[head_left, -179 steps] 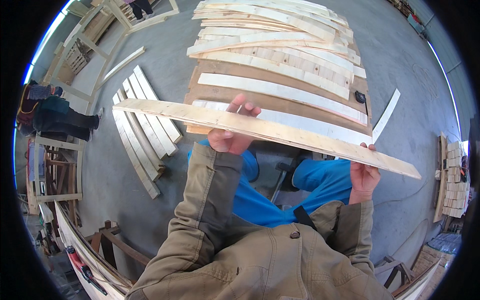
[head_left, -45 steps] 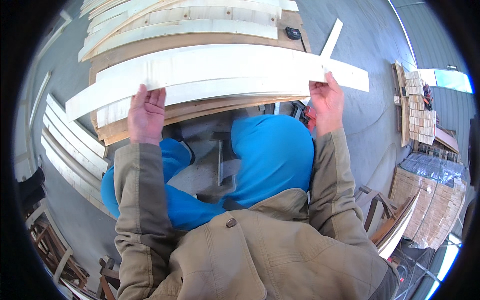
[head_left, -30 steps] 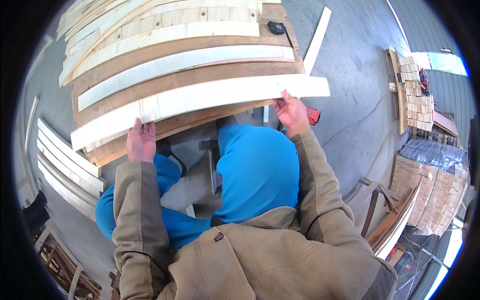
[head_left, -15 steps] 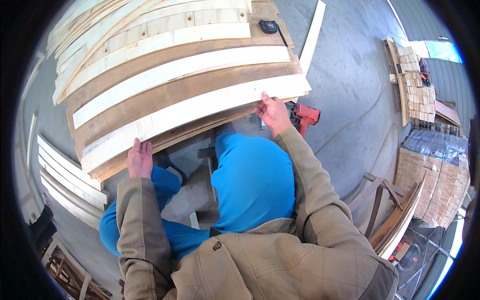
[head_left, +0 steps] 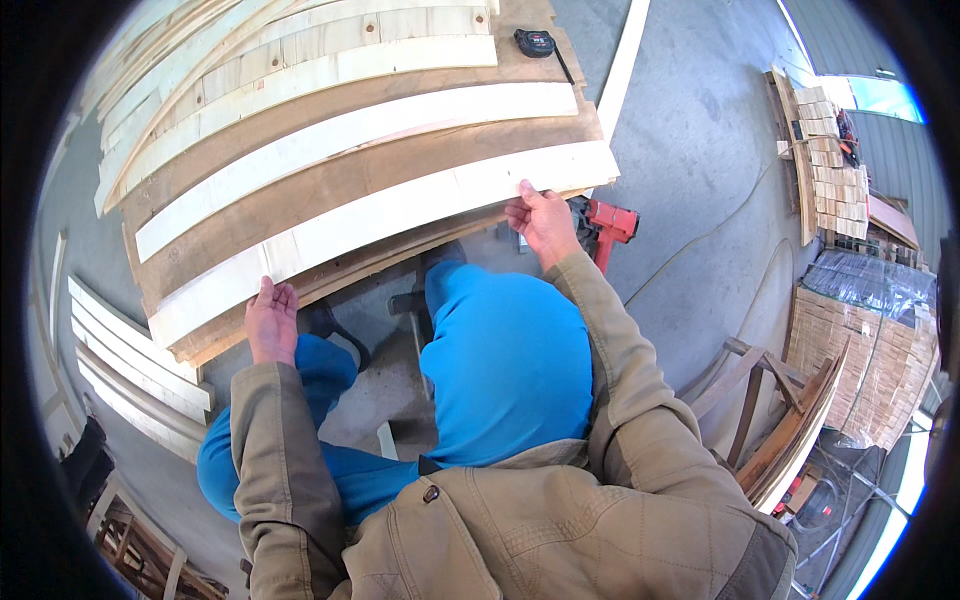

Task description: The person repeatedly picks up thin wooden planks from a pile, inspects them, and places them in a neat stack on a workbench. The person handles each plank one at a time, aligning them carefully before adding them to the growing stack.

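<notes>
A long pale wooden board (head_left: pixel 385 222) lies along the near edge of a brown wooden worktop (head_left: pixel 340 192). At its left part my left hand (head_left: pixel 272 325) is closed on the near edge, thumb uppermost and fingers curled beside it. Toward the right end my right hand (head_left: pixel 545 228) pinches the same edge, its thumb on the top face and its fingers partly hidden below. Beyond this board, a second pale board (head_left: pixel 360 155) lies apart from it. Just right of my right hand, a red nail gun (head_left: pixel 612 222) sits below the worktop's corner.
A black tape measure (head_left: pixel 534 43) rests at the worktop's far right. Several pale strips (head_left: pixel 330 85) cover its far side. More boards (head_left: pixel 140 350) are stacked at the left. At the right stand wrapped wood bundles (head_left: pixel 860 350) and a wooden rack (head_left: pixel 750 400); a hose crosses the floor.
The whole view has shifted slightly, with the worktop and boards a little farther left and up. Both hands keep their places on the board's near edge.
</notes>
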Demonstrator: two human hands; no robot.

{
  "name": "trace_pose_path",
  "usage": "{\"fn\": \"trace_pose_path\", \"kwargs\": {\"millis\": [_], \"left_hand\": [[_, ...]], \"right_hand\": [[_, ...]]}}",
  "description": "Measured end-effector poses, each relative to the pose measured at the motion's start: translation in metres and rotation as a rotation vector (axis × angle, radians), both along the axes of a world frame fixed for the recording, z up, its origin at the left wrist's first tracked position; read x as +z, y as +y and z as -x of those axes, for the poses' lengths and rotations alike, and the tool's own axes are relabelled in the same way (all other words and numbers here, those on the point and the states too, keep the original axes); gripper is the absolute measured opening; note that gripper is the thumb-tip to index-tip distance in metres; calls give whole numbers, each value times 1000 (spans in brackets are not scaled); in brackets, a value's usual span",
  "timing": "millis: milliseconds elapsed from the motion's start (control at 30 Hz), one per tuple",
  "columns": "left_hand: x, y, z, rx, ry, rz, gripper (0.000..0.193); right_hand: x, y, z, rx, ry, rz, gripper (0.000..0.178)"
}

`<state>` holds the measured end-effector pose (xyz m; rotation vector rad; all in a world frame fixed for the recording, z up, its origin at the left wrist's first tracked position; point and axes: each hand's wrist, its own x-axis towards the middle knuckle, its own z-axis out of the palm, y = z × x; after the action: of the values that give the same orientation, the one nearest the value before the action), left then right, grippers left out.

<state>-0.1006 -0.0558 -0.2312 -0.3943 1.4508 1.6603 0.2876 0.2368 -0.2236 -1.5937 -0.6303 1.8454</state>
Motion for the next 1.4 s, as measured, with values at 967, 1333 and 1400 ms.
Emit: {"fn": "trace_pose_path", "kwargs": {"millis": [967,1333,1400], "left_hand": [[63,82,2,-1402,1588,760,101],[52,83,21,-1435,1649,573,65],[49,81,20,-1411,1675,548,64]], "right_hand": [[56,58,5,1403,-1280,-1171,94],[25,73,7,1426,-1137,-1264,51],[25,73,9,1422,-1131,-1276,52]]}}
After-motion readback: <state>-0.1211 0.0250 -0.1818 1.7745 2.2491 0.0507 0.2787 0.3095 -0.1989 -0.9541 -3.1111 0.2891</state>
